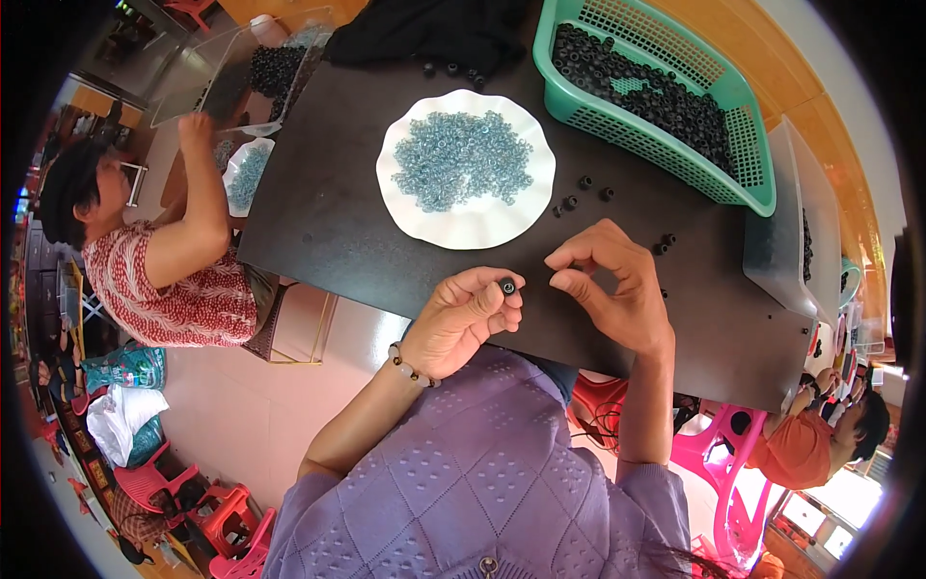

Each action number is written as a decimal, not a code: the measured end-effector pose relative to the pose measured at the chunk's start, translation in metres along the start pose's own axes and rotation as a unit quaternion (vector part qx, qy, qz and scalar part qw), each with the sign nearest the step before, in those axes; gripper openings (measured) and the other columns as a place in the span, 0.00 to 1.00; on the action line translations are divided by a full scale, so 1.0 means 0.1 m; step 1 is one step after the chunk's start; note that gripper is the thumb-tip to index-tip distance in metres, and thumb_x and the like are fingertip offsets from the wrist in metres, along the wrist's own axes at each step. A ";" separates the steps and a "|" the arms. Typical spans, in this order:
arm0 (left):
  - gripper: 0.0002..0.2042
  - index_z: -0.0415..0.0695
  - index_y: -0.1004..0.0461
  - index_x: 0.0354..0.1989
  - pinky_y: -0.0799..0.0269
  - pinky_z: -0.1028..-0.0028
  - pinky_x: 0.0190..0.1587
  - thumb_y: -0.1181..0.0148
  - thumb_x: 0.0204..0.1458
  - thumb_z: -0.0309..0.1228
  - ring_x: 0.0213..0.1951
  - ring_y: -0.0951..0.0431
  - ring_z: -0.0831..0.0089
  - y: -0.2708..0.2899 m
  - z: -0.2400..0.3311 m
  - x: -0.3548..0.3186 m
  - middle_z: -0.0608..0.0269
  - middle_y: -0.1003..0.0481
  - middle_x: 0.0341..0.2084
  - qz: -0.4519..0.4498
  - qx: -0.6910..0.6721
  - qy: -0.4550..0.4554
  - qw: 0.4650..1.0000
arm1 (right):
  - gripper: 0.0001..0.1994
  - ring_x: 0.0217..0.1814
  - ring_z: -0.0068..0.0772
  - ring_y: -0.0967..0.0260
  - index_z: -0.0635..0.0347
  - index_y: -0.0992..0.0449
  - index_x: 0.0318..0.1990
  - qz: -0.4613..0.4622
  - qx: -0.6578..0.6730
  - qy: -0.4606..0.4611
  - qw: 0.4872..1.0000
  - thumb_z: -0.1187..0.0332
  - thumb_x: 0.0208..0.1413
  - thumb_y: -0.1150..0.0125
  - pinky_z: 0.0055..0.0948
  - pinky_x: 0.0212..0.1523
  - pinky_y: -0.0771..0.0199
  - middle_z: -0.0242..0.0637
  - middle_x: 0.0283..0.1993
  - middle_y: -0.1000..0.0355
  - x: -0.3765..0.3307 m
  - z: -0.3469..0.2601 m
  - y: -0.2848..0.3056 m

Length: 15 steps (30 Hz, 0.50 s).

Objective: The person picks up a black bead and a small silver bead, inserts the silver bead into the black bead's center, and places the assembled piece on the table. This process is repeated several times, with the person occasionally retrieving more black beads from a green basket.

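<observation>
My left hand [464,318], with a beaded bracelet [409,367] at the wrist, pinches a small round black plastic piece [507,286] between thumb and fingers. The piece has a lighter ring around its middle. Just to its right, my right hand [617,285] curls with thumb and forefinger tips close together. Whatever they hold, if anything, is too small to make out. Beyond my hands stands a white wavy-rimmed plate [465,236], heaped with tiny translucent bluish rings [461,159]. Several loose black pieces [570,203] lie between the plate and my right hand.
A green plastic basket [666,154] of black pieces stands at the far right of the dark table [328,222], beside a clear bin [786,241]. Black cloth [434,34] lies at the back. A person in red patterned clothing [174,280] works at left; another person [805,444] sits at right.
</observation>
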<state>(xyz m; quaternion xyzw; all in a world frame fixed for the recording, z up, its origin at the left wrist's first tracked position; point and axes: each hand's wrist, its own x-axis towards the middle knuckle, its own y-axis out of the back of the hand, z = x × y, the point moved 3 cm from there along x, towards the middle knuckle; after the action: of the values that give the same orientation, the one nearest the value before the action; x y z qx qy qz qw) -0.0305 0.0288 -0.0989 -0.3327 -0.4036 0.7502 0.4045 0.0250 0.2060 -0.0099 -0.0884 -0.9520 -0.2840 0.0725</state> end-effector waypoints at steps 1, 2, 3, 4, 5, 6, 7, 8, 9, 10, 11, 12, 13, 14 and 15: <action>0.13 0.38 0.29 0.47 0.28 0.72 0.41 0.45 0.58 0.33 0.37 0.26 0.73 0.00 0.00 0.01 0.63 0.26 0.34 -0.001 0.000 0.002 1.000 | 0.08 0.31 0.26 0.38 0.61 0.22 0.34 0.002 -0.011 -0.011 1.000 0.72 0.46 0.32 0.25 0.33 0.36 0.31 0.30 0.28 -0.01 0.02 0.02; 0.13 0.38 0.29 0.46 0.28 0.72 0.42 0.45 0.58 0.33 0.37 0.26 0.73 0.01 -0.01 0.01 0.63 0.27 0.34 -0.003 0.001 0.004 1.000 | 0.08 0.31 0.26 0.38 0.61 0.22 0.34 0.004 -0.012 -0.013 1.000 0.72 0.46 0.32 0.25 0.33 0.36 0.31 0.30 0.28 -0.02 0.04 0.05; 0.12 0.39 0.29 0.45 0.28 0.72 0.42 0.45 0.58 0.34 0.38 0.26 0.74 0.02 -0.01 0.01 0.63 0.27 0.34 -0.005 0.003 0.006 1.000 | 0.07 0.32 0.27 0.37 0.61 0.22 0.34 0.012 -0.024 -0.034 0.999 0.74 0.47 0.34 0.25 0.33 0.35 0.32 0.30 0.28 -0.02 0.08 0.08; 0.12 0.39 0.29 0.45 0.28 0.72 0.42 0.45 0.58 0.34 0.38 0.26 0.74 0.01 -0.01 0.01 0.63 0.27 0.34 -0.008 0.003 0.009 1.000 | 0.06 0.33 0.29 0.36 0.61 0.22 0.35 0.021 -0.037 -0.055 0.998 0.75 0.48 0.36 0.25 0.33 0.35 0.32 0.30 0.28 -0.03 0.12 0.11; 0.12 0.39 0.29 0.44 0.28 0.72 0.42 0.45 0.58 0.34 0.38 0.27 0.74 0.01 -0.01 0.01 0.63 0.27 0.35 -0.001 0.005 0.005 1.000 | 0.06 0.33 0.29 0.36 0.61 0.22 0.35 0.025 -0.039 -0.058 0.997 0.75 0.48 0.36 0.25 0.33 0.35 0.32 0.30 0.28 -0.02 0.17 0.14; 0.12 0.40 0.29 0.44 0.28 0.72 0.42 0.45 0.58 0.34 0.39 0.27 0.74 0.02 -0.01 0.02 0.63 0.28 0.36 0.005 0.007 0.001 1.000 | 0.07 0.36 0.32 0.35 0.61 0.22 0.36 0.039 -0.113 -0.042 0.992 0.76 0.48 0.37 0.26 0.35 0.34 0.33 0.31 0.28 0.01 0.21 0.17; 0.12 0.40 0.29 0.44 0.28 0.72 0.42 0.45 0.58 0.34 0.39 0.27 0.74 0.01 -0.01 0.03 0.63 0.28 0.36 0.001 0.007 0.005 1.000 | 0.07 0.38 0.35 0.35 0.60 0.22 0.37 0.054 -0.187 -0.026 0.980 0.77 0.48 0.38 0.27 0.36 0.33 0.34 0.32 0.28 0.03 0.25 0.21; 0.11 0.40 0.29 0.43 0.28 0.72 0.42 0.45 0.58 0.35 0.39 0.27 0.73 0.00 0.01 0.04 0.63 0.28 0.37 0.003 0.010 0.001 1.000 | 0.07 0.38 0.35 0.35 0.60 0.22 0.37 0.058 -0.189 -0.029 0.980 0.77 0.48 0.38 0.27 0.36 0.33 0.34 0.32 0.28 0.06 0.29 0.23; 0.11 0.40 0.29 0.43 0.28 0.72 0.42 0.45 0.58 0.35 0.39 0.27 0.73 -0.01 0.01 0.05 0.63 0.28 0.37 0.005 0.012 -0.004 1.000 | 0.08 0.41 0.37 0.36 0.60 0.23 0.38 0.064 -0.222 -0.008 0.973 0.77 0.47 0.39 0.29 0.38 0.32 0.35 0.35 0.28 0.09 0.29 0.23; 0.11 0.40 0.29 0.43 0.28 0.72 0.42 0.45 0.58 0.35 0.39 0.27 0.73 0.00 0.01 0.06 0.63 0.28 0.37 0.003 0.013 -0.002 1.000 | 0.10 0.44 0.40 0.37 0.59 0.23 0.39 0.068 -0.252 0.016 0.965 0.77 0.47 0.39 0.31 0.40 0.32 0.36 0.37 0.28 0.12 0.31 0.23; 0.11 0.41 0.29 0.43 0.29 0.72 0.42 0.46 0.58 0.35 0.39 0.27 0.73 0.00 0.01 0.06 0.63 0.28 0.37 0.003 0.016 -0.007 1.000 | 0.10 0.44 0.40 0.37 0.59 0.23 0.39 0.071 -0.253 0.015 0.965 0.77 0.47 0.39 0.31 0.40 0.32 0.36 0.37 0.28 0.15 0.33 0.22; 0.11 0.41 0.28 0.42 0.29 0.72 0.42 0.46 0.58 0.35 0.40 0.28 0.73 0.00 0.00 0.07 0.63 0.29 0.37 0.004 0.018 -0.011 1.000 | 0.11 0.45 0.41 0.37 0.59 0.23 0.39 0.066 -0.253 0.020 0.965 0.77 0.46 0.39 0.32 0.42 0.32 0.36 0.39 0.29 0.18 0.35 0.20; 0.11 0.41 0.28 0.42 0.29 0.72 0.42 0.46 0.58 0.35 0.40 0.28 0.73 0.01 0.00 0.07 0.63 0.29 0.37 0.002 0.019 -0.009 1.000 | 0.12 0.45 0.42 0.38 0.58 0.23 0.40 0.061 -0.252 0.024 0.966 0.77 0.45 0.38 0.34 0.43 0.32 0.36 0.40 0.29 0.20 0.35 0.19; 0.11 0.41 0.28 0.44 0.29 0.72 0.43 0.46 0.58 0.35 0.39 0.28 0.74 0.01 0.00 0.08 0.63 0.28 0.37 -0.008 0.013 -0.011 1.000 | 0.12 0.45 0.42 0.38 0.58 0.23 0.40 0.063 -0.252 0.023 0.965 0.77 0.45 0.38 0.34 0.43 0.32 0.36 0.40 0.29 0.23 0.36 0.18; 0.12 0.40 0.28 0.45 0.29 0.72 0.43 0.46 0.59 0.34 0.39 0.28 0.74 0.01 0.00 0.08 0.63 0.27 0.37 -0.017 0.006 -0.013 1.000 | 0.12 0.45 0.41 0.38 0.58 0.23 0.40 0.060 -0.262 0.042 0.962 0.76 0.45 0.38 0.34 0.43 0.32 0.35 0.40 0.30 0.25 0.35 0.17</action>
<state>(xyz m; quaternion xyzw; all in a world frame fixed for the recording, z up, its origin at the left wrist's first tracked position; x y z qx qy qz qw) -0.0344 0.0354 -0.1010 -0.3130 -0.4101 0.7499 0.4140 0.0013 0.2422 -0.0253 -0.1496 -0.8332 -0.5223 0.1033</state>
